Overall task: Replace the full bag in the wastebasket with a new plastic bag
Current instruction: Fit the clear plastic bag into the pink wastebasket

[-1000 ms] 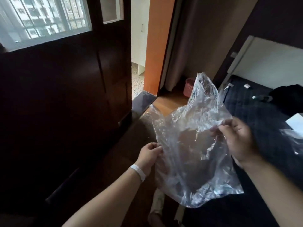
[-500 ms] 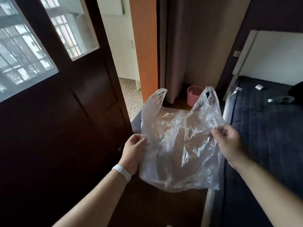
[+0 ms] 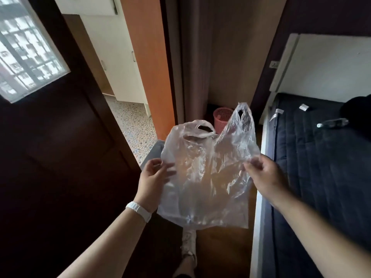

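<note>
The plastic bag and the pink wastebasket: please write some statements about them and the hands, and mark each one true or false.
1. Both hands hold the clear plastic bag. True: the left hand grips its left edge and the right hand its right edge.
2. The bag is already fitted in the pink wastebasket. False: it is held up in the air, nearer than the basket.
3. The bag's two handle loops point upward. True.
4. The wastebasket stands on the bed. False: it stands on the floor in the corner, beside the bed.
5. The white wristband is on the right wrist. False: it is on the left wrist.
</note>
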A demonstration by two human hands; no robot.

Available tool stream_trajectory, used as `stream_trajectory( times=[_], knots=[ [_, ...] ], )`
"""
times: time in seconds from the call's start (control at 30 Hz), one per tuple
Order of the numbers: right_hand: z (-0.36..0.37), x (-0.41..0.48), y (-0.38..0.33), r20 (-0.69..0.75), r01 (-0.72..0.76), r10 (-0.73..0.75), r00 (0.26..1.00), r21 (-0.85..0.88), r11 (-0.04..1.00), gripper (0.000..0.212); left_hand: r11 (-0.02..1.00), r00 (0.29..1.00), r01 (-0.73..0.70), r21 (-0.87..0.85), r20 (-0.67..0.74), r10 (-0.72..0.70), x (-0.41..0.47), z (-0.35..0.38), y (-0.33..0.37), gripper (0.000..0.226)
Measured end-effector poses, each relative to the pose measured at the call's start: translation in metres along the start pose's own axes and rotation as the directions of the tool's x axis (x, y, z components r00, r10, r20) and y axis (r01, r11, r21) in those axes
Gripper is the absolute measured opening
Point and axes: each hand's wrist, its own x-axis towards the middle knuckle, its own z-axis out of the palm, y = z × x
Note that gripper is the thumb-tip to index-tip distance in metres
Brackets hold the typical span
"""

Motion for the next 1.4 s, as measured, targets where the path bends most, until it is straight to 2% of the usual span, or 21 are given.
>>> stream_trajectory(
  times=[0.13,0.23,0.37,0.47,0.57,0.73,0.97,1.17,1.27,1.4],
  knots=[
    [0.016,0.064,0.011,-0.012,-0.058,0.058,0.998,-0.037,0.998,0.027,0.999,0.999,0.047,0.026,0.006,-0.048,0.081,0.028,-0.007,0.025],
    [0.021,0.114,0.007,-0.001,-0.090,0.091,0.996,-0.088,0.992,0.027,0.990,0.997,0.080,0.113,0.015,-0.082,0.141,0.051,-0.004,0.022],
    [0.016,0.181,-0.004,-0.020,-0.104,0.103,0.995,-0.135,0.985,0.028,0.975,0.996,-0.016,0.220,0.084,-0.003,0.218,0.084,0.004,0.012],
    [0.009,0.219,-0.009,-0.099,-0.092,0.083,0.992,-0.090,0.992,0.030,0.964,0.989,-0.087,0.250,0.140,0.053,0.270,0.110,0.017,0.012],
    [0.002,0.246,-0.006,-0.167,-0.082,0.065,0.984,-0.098,0.992,0.025,0.969,0.985,-0.104,0.224,0.157,0.070,0.306,0.133,0.026,0.015],
    [-0.006,0.296,0.019,-0.213,-0.116,0.092,0.973,-0.106,0.988,0.039,0.975,0.980,-0.069,0.213,0.199,0.026,0.354,0.165,0.020,0.018],
    [-0.013,0.377,0.083,-0.152,-0.167,0.152,0.977,-0.093,0.982,0.038,0.966,0.984,0.011,0.259,0.170,-0.057,0.417,0.220,-0.007,0.014],
    [-0.039,0.486,0.130,-0.060,-0.151,0.144,0.988,-0.122,0.981,0.019,0.960,0.996,0.061,0.272,0.046,-0.076,0.491,0.295,-0.015,0.012],
    [-0.070,0.547,0.149,0.007,-0.168,0.170,0.985,-0.118,0.979,0.016,0.955,0.995,0.097,0.280,-0.013,-0.098,0.530,0.346,-0.011,0.008],
    [-0.111,0.628,0.164,0.049,-0.144,0.151,0.987,-0.124,0.982,0.019,0.946,0.999,0.038,0.321,0.014,-0.045,0.584,0.414,0.007,0.009]
  ],
)
